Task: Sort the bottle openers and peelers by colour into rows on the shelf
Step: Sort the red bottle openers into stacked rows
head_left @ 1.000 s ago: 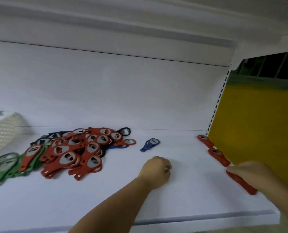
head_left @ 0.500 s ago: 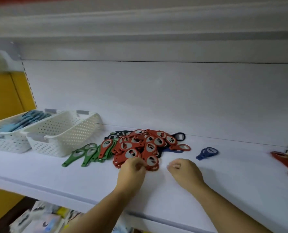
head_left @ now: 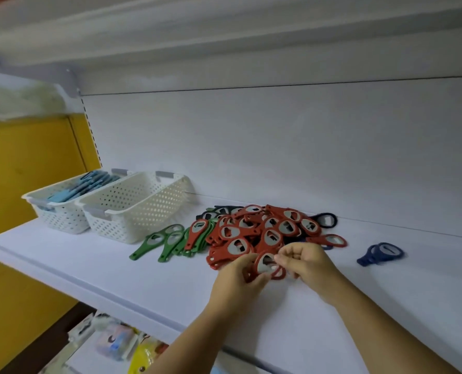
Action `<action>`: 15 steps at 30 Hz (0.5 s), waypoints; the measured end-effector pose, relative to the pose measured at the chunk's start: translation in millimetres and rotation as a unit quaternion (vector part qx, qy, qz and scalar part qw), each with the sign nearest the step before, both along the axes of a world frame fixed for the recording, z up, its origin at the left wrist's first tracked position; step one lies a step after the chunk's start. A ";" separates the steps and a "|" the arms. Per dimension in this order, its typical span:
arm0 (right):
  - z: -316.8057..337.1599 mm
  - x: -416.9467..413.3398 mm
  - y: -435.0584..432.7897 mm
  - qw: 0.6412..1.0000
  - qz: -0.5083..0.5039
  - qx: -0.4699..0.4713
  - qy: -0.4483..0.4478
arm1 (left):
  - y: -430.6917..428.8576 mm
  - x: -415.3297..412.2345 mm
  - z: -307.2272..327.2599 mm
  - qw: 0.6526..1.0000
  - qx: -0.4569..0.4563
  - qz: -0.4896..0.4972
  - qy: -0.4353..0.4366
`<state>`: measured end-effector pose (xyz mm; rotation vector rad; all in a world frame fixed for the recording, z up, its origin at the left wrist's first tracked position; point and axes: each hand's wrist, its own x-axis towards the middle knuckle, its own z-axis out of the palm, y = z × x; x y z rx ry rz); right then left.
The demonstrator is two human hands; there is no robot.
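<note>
White shelf [head_left: 89, 265] w/ white back panel [head_left: 278, 144]; yellow wall [head_left: 22, 171] at L. Two white perforated baskets [head_left: 132, 211] sit side by side at L rear; the outer one holds light-blue items [head_left: 84, 184]. Red opener pile [head_left: 265, 230] lies mid-shelf: grey metal oval heads, slim handles. Green openers [head_left: 167, 241] lie just L of it. Lone navy opener [head_left: 381, 253] lies apart, R. L hand [head_left: 238, 279] grips a red opener [head_left: 265, 263] at the pile's front edge; R hand [head_left: 310, 263] pinches its head.

Dark openers [head_left: 225, 210] mostly buried under red pile [head_left: 267, 230]. Left hand [head_left: 238, 283] covers pt of red opener [head_left: 265, 263]. Packets [head_left: 116, 344] below shelf [head_left: 89, 265] blurred. Forearms [head_left: 194, 344] cut off at btm.
</note>
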<state>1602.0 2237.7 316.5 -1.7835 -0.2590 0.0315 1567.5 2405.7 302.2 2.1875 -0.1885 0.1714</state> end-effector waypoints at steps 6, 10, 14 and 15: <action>-10.6 15.5 8.8 0.991 -0.074 -0.099 -0.053 | 6.9 -5.4 9.3 0.957 -0.284 0.019 0.051; -11.1 16.2 19.8 0.944 -0.019 -0.317 -0.089 | 16.2 -5.5 13.8 0.908 -0.406 -0.015 0.104; -9.9 14.9 24.9 0.924 -0.067 -0.354 -0.127 | 23.4 -5.8 16.6 0.835 -0.523 -0.044 0.161; -10.6 14.5 25.3 0.921 -0.076 -0.358 -0.133 | 24.2 -5.4 16.9 0.808 -0.559 -0.049 0.182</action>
